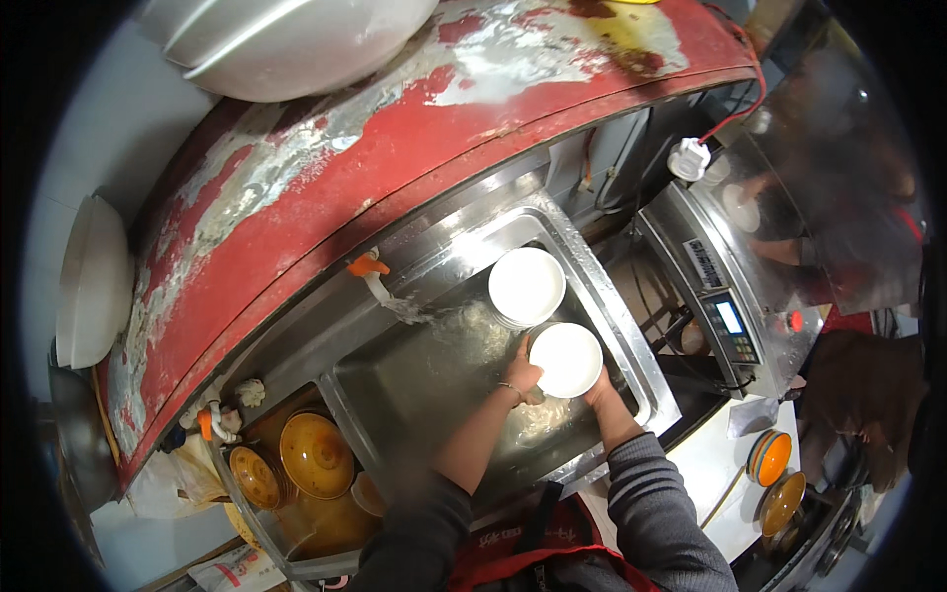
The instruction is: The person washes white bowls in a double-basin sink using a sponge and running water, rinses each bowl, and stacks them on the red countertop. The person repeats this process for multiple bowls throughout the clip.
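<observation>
My left hand and my right hand grip a round white bowl from opposite sides, over the right part of a stainless steel sink. More bowls may lie under it; the hands hide most of its side. Just beyond it, a stack of white bowls stands in the water, apart from my fingers. A white tap with an orange handle runs water into the sink. Where the water is stirred, the sink bottom is hard to see.
A second basin at lower left holds yellow-brown bowls. A worn red ledge curves behind the sink, bearing a large white tub. To the right are a steel machine with a lit display and a stack of orange bowls.
</observation>
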Available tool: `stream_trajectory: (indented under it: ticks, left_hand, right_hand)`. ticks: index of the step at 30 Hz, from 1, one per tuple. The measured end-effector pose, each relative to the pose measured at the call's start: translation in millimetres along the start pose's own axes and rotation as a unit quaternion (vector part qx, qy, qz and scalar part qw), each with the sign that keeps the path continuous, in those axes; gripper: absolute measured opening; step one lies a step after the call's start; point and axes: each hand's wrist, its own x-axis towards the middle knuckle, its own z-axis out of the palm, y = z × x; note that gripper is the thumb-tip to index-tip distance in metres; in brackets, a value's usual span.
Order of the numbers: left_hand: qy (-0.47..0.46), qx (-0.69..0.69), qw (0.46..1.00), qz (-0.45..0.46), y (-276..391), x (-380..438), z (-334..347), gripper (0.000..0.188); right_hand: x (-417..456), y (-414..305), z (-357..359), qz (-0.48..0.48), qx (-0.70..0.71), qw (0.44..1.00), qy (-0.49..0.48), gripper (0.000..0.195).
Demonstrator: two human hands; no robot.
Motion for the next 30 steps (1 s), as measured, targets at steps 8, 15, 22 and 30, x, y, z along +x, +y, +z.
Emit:
stream_trajectory:
  ticks: [8, 15, 22, 30]
  left_hand:
    - [0.040, -0.015, 0.998, 0.049, -17.2, -14.2, -5.6, 0.091]
    - [-0.019, 0.011, 0.999, 0.035, -24.2, -3.1, -87.5, 0.089]
    - [0.071, -0.138, 0.988, 0.000, -41.6, -17.2, -134.2, 0.082]
    - [0.123, -0.518, 0.844, -0.067, -32.5, -52.2, -113.3, 0.037]
  right_hand:
    - [2.0, 6.1, 20.0, 0.023, 0.026, 0.998, -0.048, 0.046]
    - [4.4, 78.4, 60.5, -0.007, 0.110, 0.992, -0.068, 0.044]
    - [23.0, 102.0, 121.1, 0.040, 0.080, 0.991, -0.095, 0.041]
    - [46.5, 74.8, 190.1, 0.082, -0.078, 0.986, -0.121, 0.073]
